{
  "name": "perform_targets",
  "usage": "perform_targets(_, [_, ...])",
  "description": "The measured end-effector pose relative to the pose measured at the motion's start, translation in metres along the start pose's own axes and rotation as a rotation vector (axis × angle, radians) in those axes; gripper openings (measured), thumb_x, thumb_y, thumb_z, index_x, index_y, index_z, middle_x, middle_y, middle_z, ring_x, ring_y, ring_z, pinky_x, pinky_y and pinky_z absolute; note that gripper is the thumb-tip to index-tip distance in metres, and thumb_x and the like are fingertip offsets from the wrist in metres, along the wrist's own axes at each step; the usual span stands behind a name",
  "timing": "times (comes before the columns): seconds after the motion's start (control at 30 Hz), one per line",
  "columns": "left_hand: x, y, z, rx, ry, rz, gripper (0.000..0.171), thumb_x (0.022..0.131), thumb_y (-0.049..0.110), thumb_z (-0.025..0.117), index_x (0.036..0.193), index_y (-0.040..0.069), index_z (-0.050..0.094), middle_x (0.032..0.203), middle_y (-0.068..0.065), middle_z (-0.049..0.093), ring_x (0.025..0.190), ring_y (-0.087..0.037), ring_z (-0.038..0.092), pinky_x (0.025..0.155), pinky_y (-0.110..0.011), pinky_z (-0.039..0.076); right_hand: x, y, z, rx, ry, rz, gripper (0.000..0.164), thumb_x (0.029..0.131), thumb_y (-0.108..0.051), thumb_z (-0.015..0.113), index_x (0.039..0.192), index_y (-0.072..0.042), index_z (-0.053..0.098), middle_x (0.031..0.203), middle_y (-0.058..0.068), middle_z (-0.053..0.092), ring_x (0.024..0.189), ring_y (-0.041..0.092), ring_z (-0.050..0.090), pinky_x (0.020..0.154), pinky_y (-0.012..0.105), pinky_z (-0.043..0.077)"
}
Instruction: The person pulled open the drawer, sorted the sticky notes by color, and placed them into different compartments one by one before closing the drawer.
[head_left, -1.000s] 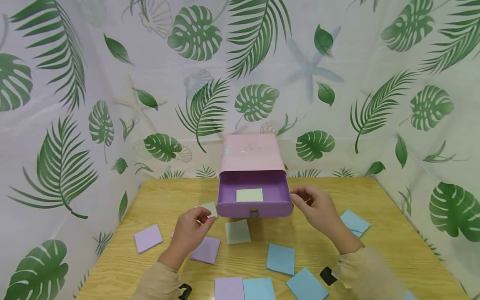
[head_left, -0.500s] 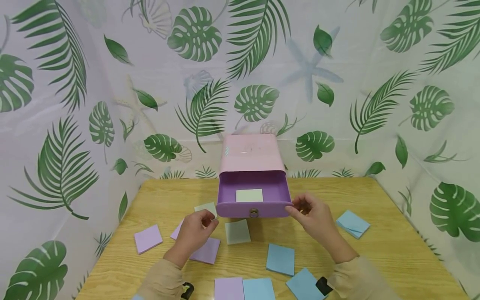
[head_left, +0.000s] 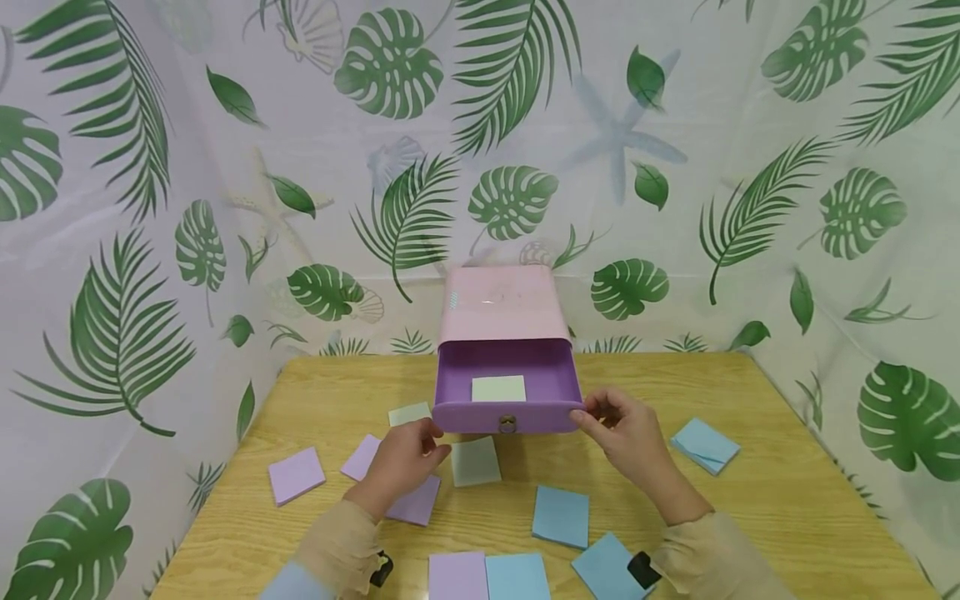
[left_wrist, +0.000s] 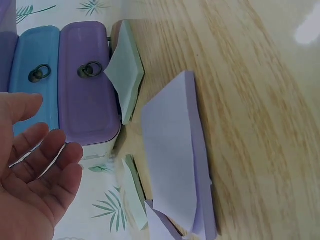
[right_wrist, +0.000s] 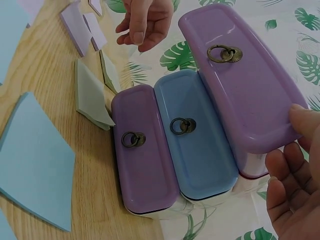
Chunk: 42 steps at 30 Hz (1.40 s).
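Observation:
A small pink chest has its purple top drawer (head_left: 510, 417) pulled out, with a pale green note pad (head_left: 498, 388) inside. My right hand (head_left: 625, 433) is at the drawer's right front corner. In the right wrist view its thumb (right_wrist: 303, 120) lies on the front's edge, with the fingers curled beside and below it. My left hand (head_left: 405, 461) hovers off the drawer's left front corner, fingers loosely bent, holding nothing. Behind it in the left wrist view are the shut lower drawers, one blue (left_wrist: 37, 80) and one purple (left_wrist: 89, 82), each with a ring pull.
Pale green pads (head_left: 476, 462) lie below and left of the chest. Lilac pads (head_left: 297, 476) are spread at the left, blue pads (head_left: 561, 517) at the front and right of the wooden table (head_left: 787, 500). A leaf-printed sheet (head_left: 510, 100) hangs behind.
My right hand has shifted slightly left onto the drawer's corner. My left hand has drifted right, uncovering a lilac pad. The drawer looks unmoved.

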<state>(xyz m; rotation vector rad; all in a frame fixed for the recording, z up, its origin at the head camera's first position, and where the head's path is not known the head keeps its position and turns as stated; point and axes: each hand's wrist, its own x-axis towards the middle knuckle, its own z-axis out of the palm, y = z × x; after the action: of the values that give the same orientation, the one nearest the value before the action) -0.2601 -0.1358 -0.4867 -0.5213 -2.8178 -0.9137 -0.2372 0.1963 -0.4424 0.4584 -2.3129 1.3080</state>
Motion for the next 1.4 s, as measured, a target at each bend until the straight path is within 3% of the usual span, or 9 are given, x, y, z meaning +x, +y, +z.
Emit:
perform_targets(0.17, [0.004,-0.001,0.005,0.008,-0.046,0.012,0.027,0.087,0.024,0.071,0.105,0.005,0.065,0.087,-0.003,0.063,0.073,-0.013,0.055,0.061,-0.030,0.045,0.000,-0.001,0.001,-0.003,0.011,0.001,0.013,0.086,-0.015,0.074,0.086,-0.011,0.061,0.078,-0.001,0.062,0.067,0.013,0.058,0.055,0.024,0.048])
perform_targets(0.27, [0.006,0.000,0.010,0.015,-0.077,0.039,0.037,0.085,0.026,0.073,0.113,0.004,0.062,0.100,-0.011,0.065,0.084,-0.019,0.058,0.068,-0.035,0.048,-0.001,-0.013,-0.001,0.002,0.019,-0.006,0.013,0.085,-0.008,0.073,0.085,-0.007,0.061,0.077,0.002,0.062,0.066,0.014,0.057,0.054,0.025,0.047])
perform_targets(0.43, [0.009,0.000,0.019,0.037,-0.117,0.087,0.061,0.083,0.030,0.075,0.134,0.008,0.051,0.119,-0.015,0.062,0.107,-0.029,0.058,0.087,-0.044,0.049,-0.003,-0.038,-0.006,0.017,0.024,0.006,0.012,0.086,-0.002,0.072,0.084,-0.002,0.060,0.076,0.006,0.061,0.066,0.015,0.056,0.054,0.023,0.046])
perform_targets(0.57, [0.011,0.001,0.024,0.070,-0.137,0.093,0.072,0.082,0.033,0.076,0.142,0.010,0.044,0.127,-0.013,0.060,0.118,-0.030,0.054,0.098,-0.044,0.043,-0.003,-0.043,-0.006,0.023,0.025,0.015,0.012,0.086,-0.002,0.071,0.085,-0.001,0.059,0.076,0.007,0.060,0.066,0.017,0.055,0.054,0.023,0.046])
perform_targets(0.8, [0.013,-0.002,0.029,0.118,-0.168,0.081,0.082,0.079,0.040,0.078,0.145,0.009,0.039,0.124,-0.016,0.060,0.116,-0.034,0.054,0.098,-0.045,0.043,-0.004,-0.041,-0.005,0.037,0.024,0.016,0.011,0.086,-0.003,0.071,0.085,-0.001,0.060,0.076,0.007,0.060,0.066,0.018,0.054,0.054,0.022,0.045])
perform_targets(1.0, [0.014,-0.005,0.033,0.143,-0.224,0.018,0.097,0.077,0.049,0.077,0.148,0.004,0.029,0.130,-0.021,0.054,0.120,-0.037,0.048,0.100,-0.046,0.040,-0.004,-0.041,-0.003,0.043,0.025,0.023,0.012,0.086,-0.004,0.071,0.085,-0.002,0.060,0.077,0.006,0.060,0.067,0.018,0.055,0.054,0.023,0.046])
perform_targets(1.4, [0.021,-0.009,0.039,0.169,-0.237,0.002,0.096,0.073,0.049,0.080,0.143,0.000,0.037,0.129,-0.019,0.054,0.118,-0.036,0.049,0.100,-0.044,0.040,-0.003,-0.041,-0.003,0.048,0.026,0.029,0.011,0.087,-0.004,0.071,0.086,-0.002,0.060,0.078,0.006,0.061,0.069,0.018,0.055,0.055,0.025,0.046])
